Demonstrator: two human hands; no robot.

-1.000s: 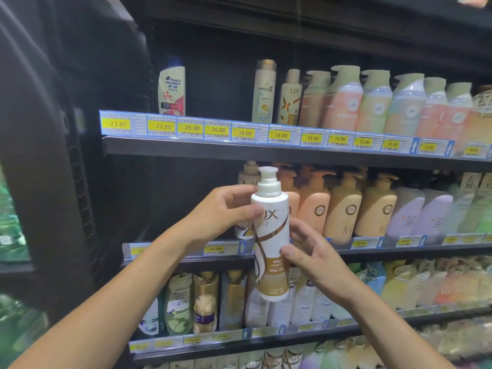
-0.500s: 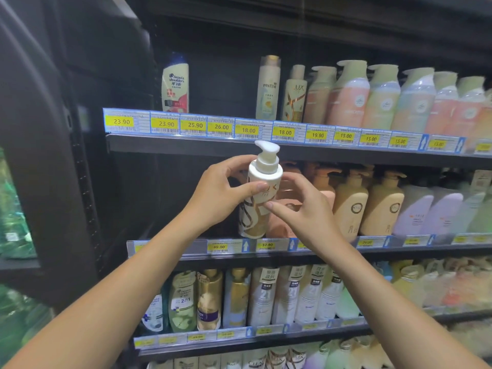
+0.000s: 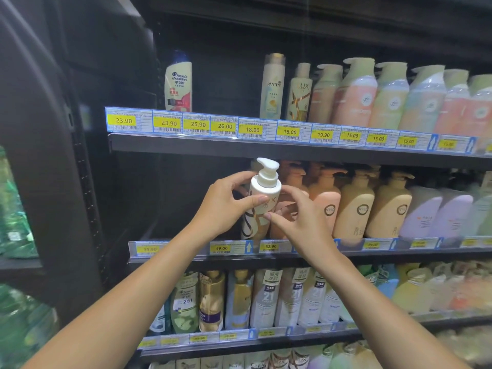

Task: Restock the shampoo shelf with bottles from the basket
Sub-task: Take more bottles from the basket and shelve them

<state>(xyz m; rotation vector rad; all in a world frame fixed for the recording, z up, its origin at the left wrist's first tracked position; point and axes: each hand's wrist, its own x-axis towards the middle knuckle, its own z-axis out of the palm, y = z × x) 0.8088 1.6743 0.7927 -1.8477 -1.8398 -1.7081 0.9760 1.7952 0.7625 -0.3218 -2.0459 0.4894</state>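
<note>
The left hand [image 3: 223, 206] and right hand [image 3: 300, 217] grasped the white pump bottle [image 3: 262, 203], tilted at the left end of the middle shelf [image 3: 186, 249], just beside the peach bottles [image 3: 326, 206]; released while leaning, it could topple them or fall forward.

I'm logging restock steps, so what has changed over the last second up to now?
The white Lux pump bottle went up and back, from in front of the shelves into the middle shelf, left of the peach pump bottles. The right hand slid from its lower side up to its shoulder. The left hand still grips its top; nothing else moved.
</note>
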